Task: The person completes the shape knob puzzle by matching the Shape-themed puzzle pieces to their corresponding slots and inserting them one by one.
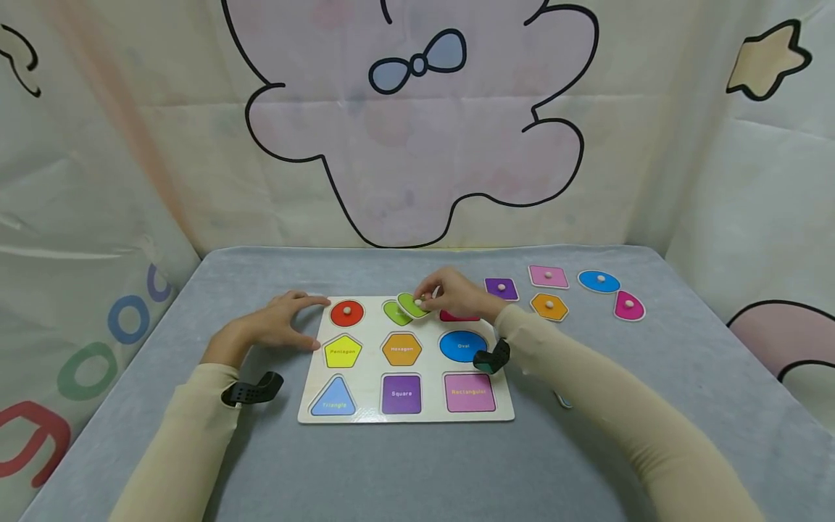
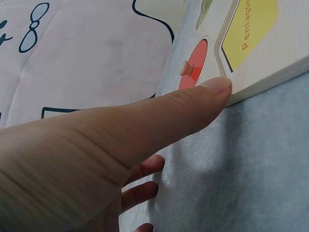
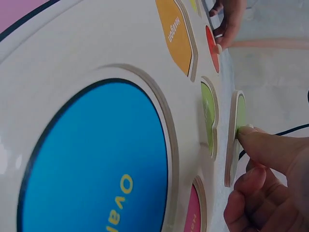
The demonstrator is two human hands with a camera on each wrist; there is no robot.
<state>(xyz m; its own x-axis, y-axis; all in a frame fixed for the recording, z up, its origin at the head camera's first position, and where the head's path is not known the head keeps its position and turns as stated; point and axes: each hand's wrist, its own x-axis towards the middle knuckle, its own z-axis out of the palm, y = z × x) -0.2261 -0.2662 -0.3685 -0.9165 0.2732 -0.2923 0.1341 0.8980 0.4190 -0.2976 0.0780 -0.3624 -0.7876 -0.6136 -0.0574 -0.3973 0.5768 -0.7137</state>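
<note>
A white shape-puzzle board (image 1: 372, 402) lies on the table, its coloured recesses printed with names. My right hand (image 1: 453, 291) pinches a green heart-shaped piece (image 3: 241, 113) by its small knob. The piece is tilted just above the green recess (image 1: 395, 314) in the board's top row, apart from it in the right wrist view. At the board's left edge, my left hand (image 1: 277, 322) has its fingers extended, the thumb (image 2: 212, 92) touching that edge. A red round piece with a knob (image 1: 347, 312) sits in the top-left recess. My right hand and wrist partly cover the magenta recess (image 1: 450, 316).
Loose knobbed pieces lie right of the board: a purple square (image 1: 501, 288), a pink rectangle (image 1: 548, 276), a blue oval (image 1: 599, 281), an orange hexagon (image 1: 549, 307) and a magenta rounded piece (image 1: 629, 306). My right forearm mostly hides another small piece (image 1: 563, 400).
</note>
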